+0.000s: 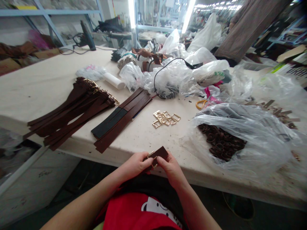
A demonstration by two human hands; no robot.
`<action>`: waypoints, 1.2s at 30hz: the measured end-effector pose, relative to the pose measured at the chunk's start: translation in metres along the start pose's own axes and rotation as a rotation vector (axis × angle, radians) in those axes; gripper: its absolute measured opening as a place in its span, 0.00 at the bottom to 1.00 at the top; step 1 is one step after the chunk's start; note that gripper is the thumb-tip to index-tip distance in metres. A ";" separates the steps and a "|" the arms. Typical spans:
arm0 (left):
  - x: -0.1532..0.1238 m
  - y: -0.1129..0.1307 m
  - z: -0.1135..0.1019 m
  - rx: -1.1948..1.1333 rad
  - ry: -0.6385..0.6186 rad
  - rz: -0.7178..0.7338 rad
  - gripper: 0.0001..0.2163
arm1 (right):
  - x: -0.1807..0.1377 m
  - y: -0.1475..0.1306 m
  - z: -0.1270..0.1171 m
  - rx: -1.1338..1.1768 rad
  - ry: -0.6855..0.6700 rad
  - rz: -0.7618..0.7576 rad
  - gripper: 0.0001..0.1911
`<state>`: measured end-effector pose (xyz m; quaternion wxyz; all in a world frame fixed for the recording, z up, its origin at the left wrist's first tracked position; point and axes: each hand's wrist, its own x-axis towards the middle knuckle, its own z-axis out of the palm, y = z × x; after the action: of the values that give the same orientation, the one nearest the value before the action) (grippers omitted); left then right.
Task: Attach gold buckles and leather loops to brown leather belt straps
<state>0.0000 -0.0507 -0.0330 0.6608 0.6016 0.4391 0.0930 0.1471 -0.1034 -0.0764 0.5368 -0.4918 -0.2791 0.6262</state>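
Table (35, 86): pale, worn top, flecked with dark scraps, front edge chipped. Left hand (135, 164) and right hand (171, 169) meet just off the near edge, above a red garment (134, 212). The fingers of both hands are closed in a pinch on a short brown strap piece (160, 153), left at its left end, right from below. A bit of pale metal shows at the pinch; what it is cannot be told. On the table beyond: a small cluster of gold buckles (165, 118), and left of it a flat stack of brown straps (120, 121) lying diagonally. Further left, a fanned pile of buckled straps (72, 111) overhangs the table's edge. Right: an open clear plastic bag (251, 127) holding dark brown loops (220, 142). Mid-table: a heap of crumpled bags (177, 73) with a black cable (155, 76) across it, and a white roll (114, 80) beside it. Room: blue-grey shelving (48, 12) at back left, strip lights (131, 12) overhead, and crowded work surfaces further back.
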 end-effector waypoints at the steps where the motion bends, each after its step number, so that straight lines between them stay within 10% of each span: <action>1: 0.000 -0.001 0.000 -0.024 -0.009 -0.007 0.12 | 0.000 0.000 0.000 0.006 -0.005 0.001 0.14; 15: -0.001 -0.004 0.000 -0.113 -0.054 -0.031 0.12 | -0.006 -0.001 0.013 -0.101 0.134 -0.095 0.09; 26: 0.009 0.000 -0.007 -0.069 -0.133 0.066 0.14 | -0.012 -0.010 0.009 -0.819 0.162 -0.731 0.05; 36: 0.011 0.005 0.002 0.264 0.001 0.124 0.10 | 0.013 -0.008 -0.001 -0.240 0.122 -0.212 0.07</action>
<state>0.0098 -0.0440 -0.0338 0.5687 0.7091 0.4098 0.0757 0.1516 -0.0892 -0.0736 0.5534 -0.5571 -0.3691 0.4972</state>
